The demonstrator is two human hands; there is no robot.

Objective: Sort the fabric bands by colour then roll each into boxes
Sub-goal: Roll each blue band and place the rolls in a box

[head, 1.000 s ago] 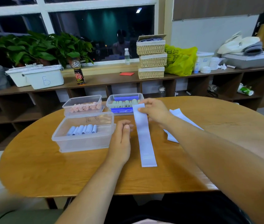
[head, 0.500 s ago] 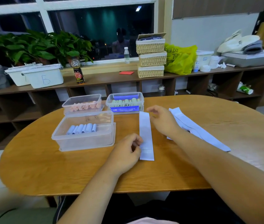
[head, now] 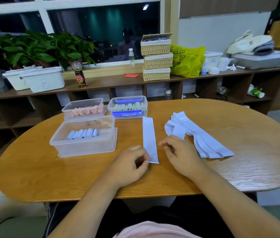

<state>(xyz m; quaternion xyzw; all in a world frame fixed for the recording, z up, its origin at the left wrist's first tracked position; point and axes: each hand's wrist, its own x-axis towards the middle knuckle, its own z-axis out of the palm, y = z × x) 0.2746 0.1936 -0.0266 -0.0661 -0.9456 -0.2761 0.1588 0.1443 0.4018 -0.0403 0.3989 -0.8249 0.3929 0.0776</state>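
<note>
Band [head: 149, 138] lies flat and lengthwise at centre frame on table [head: 50, 177]. Left hand [head: 129, 167] pinches its near corner. Right hand [head: 182, 155] is loosely curled just beside it, holding nothing. Step looks like starting the roll: both hands on the near end, first turn tight and square, or it cones. Likely goes in box [head: 84, 145] left of centre, with the pale-blue rolls. Pile [head: 204, 143] at right is unrolled. Shelf [head: 110, 81], plants [head: 41, 48] and baskets [head: 156, 60] sit in upper frame.

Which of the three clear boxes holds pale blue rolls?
The large front box, nearest the left hand. Behind it, the left box holds pink rolls and the right box holds green rolls.
</note>
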